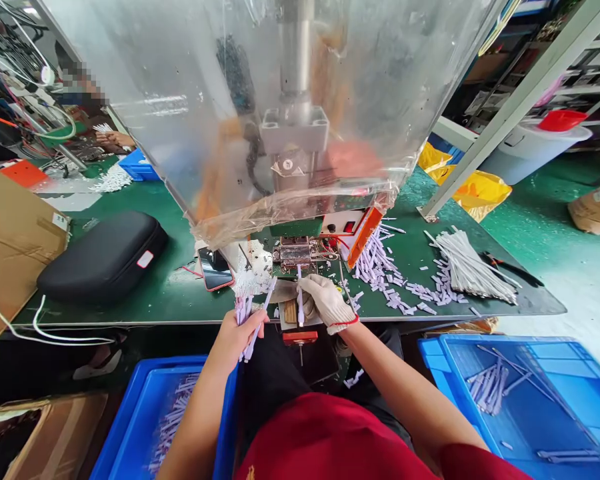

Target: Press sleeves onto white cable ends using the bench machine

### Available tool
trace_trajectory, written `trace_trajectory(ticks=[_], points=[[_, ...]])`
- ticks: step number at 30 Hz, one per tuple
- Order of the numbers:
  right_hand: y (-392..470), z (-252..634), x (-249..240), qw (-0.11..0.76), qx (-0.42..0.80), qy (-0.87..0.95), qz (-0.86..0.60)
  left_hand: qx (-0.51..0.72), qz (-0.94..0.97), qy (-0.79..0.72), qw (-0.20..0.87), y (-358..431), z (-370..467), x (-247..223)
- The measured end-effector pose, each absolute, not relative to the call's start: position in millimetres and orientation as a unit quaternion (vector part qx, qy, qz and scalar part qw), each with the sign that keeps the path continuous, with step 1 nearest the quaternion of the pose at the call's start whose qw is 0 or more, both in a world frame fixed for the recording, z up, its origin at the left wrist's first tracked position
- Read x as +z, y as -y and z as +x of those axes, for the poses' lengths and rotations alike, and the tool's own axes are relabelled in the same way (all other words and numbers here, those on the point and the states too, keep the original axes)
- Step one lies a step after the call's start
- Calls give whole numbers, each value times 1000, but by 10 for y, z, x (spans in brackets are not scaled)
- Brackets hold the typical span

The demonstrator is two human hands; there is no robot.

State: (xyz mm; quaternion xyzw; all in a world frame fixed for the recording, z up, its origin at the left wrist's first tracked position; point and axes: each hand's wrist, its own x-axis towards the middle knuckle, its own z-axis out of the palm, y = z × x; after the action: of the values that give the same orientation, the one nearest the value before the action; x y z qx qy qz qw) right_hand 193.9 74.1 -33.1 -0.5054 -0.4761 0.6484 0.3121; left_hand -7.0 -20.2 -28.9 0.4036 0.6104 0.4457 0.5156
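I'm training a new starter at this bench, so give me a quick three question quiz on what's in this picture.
1. True or false: the right hand wears a white glove.
2. What does the bare left hand hold? A) a bunch of pale stick-like pieces B) a phone C) pliers
3. Fill in: the black zip case lies on the green ____, to the person's left.

Key
1. True; its fingers pinch one upright white piece in front of the small metal fixture.
2. A; the pale pieces fan out of the fist.
3. Table.
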Motion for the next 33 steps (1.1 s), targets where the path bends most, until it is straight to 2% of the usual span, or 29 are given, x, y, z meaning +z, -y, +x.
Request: trace_trajectory(ticks=[3,5,7,11,16,18,20,22,23,26,29,31,33], points=[[-728,2137,-75,285,504,623,-525,382,501,-602,491,117,-137,-146],[-717,2286,127,259,398,739,-478,339,554,-590,480,53,-164,-44],[-711,2400,295,205,362,816,-401,302,593,-572,479,-9,-158,50],[-657,2487,456,147,395,859,-290,257,621,-525,523,-107,-49,214],[-368,2557,512,142,584,742,-298,241,604,-478,591,-103,33,346],[-282,2700,510,190,643,669,-321,220,581,-477,621,-46,-76,318],[-317,2973,475,280,644,613,-363,237,522,-499,650,21,-265,225],[-502,3341,391,347,581,587,-444,335,407,-538,658,73,-455,85],[-643,3528,328,338,535,595,-496,387,356,-546,652,86,-517,7],[-1182,3934,96,225,346,672,-614,485,253,-548,633,56,-481,-207],[-1738,3975,-90,153,156,710,-669,530,217,-482,663,-43,-172,-350],[-2049,3850,-138,109,103,711,-687,545,218,-457,668,-117,71,-406],[-2283,3695,-135,63,96,707,-698,542,249,-493,633,-185,276,-439]])
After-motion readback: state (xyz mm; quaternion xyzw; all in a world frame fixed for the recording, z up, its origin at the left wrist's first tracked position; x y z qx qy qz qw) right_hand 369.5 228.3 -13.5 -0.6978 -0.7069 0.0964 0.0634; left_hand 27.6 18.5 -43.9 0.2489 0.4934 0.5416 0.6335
